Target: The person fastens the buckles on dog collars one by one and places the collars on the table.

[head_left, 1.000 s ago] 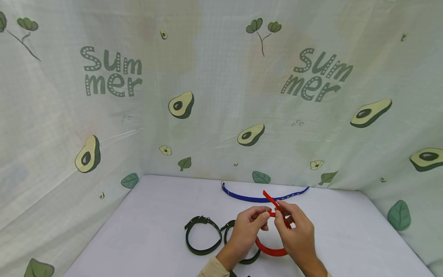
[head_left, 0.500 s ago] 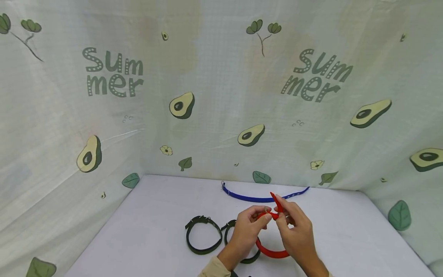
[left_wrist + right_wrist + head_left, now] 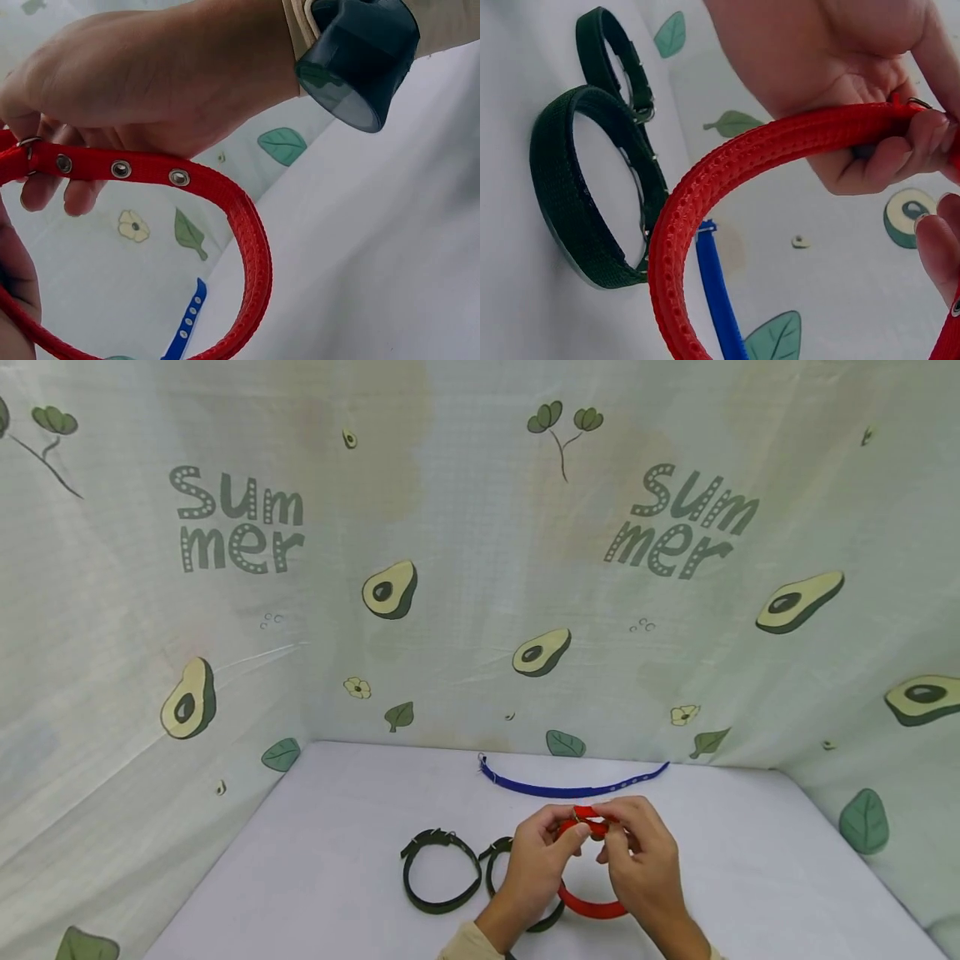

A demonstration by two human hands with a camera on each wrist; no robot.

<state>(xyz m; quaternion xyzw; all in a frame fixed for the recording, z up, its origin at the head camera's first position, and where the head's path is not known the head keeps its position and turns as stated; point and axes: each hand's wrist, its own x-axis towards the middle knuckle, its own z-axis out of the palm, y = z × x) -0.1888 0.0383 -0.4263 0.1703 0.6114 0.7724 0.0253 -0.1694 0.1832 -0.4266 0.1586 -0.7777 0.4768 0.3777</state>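
Both hands hold a red collar [image 3: 590, 906] above the white table [image 3: 337, 852], bent into a loop. My left hand [image 3: 542, 852] pinches it near the metal buckle ring [image 3: 28, 142]; the red strap [image 3: 225, 202] with metal eyelets curves away below it. My right hand [image 3: 637, 852] pinches the strap's free end close to the buckle. In the right wrist view the red collar [image 3: 705, 195] arcs across the frame, fingers of both hands curled on it at the upper right.
Two dark green buckled collars [image 3: 438, 877] [image 3: 498, 860] lie on the table left of the hands. A blue collar [image 3: 570, 787] lies stretched out flat near the back. Avocado-print cloth walls [image 3: 480, 568] close in the back and both sides.
The red strap's free end, which stuck up above the hands, has been drawn down and now lies folded between the fingers at the buckle. The hands stay in place.
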